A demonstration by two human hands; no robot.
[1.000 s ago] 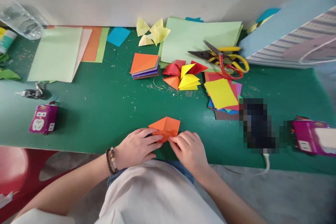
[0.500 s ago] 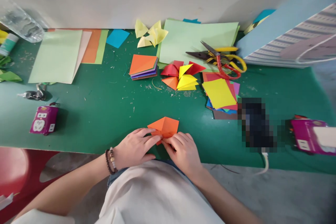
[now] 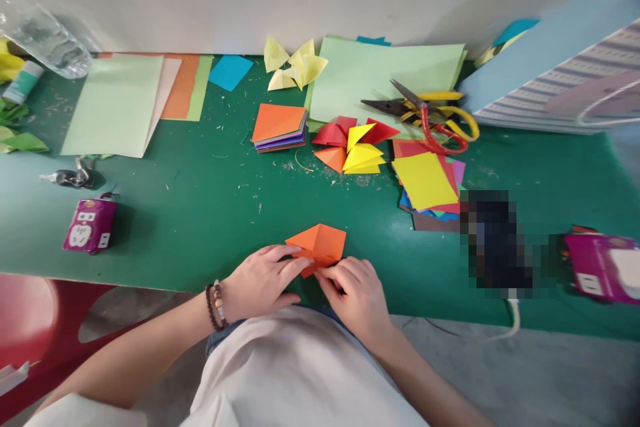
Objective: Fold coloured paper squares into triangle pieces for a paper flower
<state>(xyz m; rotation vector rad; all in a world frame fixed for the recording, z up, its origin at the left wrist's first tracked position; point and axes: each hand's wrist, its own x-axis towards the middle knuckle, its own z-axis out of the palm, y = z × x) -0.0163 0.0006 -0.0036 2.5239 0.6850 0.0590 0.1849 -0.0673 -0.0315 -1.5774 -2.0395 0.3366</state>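
A folded piece of orange paper (image 3: 323,243) lies on the green table (image 3: 210,213) near its front edge, with crease lines running across it. My left hand (image 3: 267,280) rests on the paper's lower left side, fingertips pressing it and thumb apart. At the lower right edge, my right hand (image 3: 355,290) pinches the paper between thumb and curled forefinger. Beyond them sit folded red, orange and yellow paper pieces (image 3: 363,157) and a stack of coloured paper (image 3: 280,123).
Scissors and pliers (image 3: 430,113) lie on pale green sheets (image 3: 380,73). Nearby are loose coloured squares (image 3: 425,180), a blurred-out phone (image 3: 497,240) and a purple box (image 3: 603,267). On the left are another purple box (image 3: 90,225), keys (image 3: 75,175) and a plastic bottle (image 3: 45,30).
The view has shifted slightly, so everything sits a little further right. My right hand has drawn slightly away from the paper's right edge; both hands stay at the paper.
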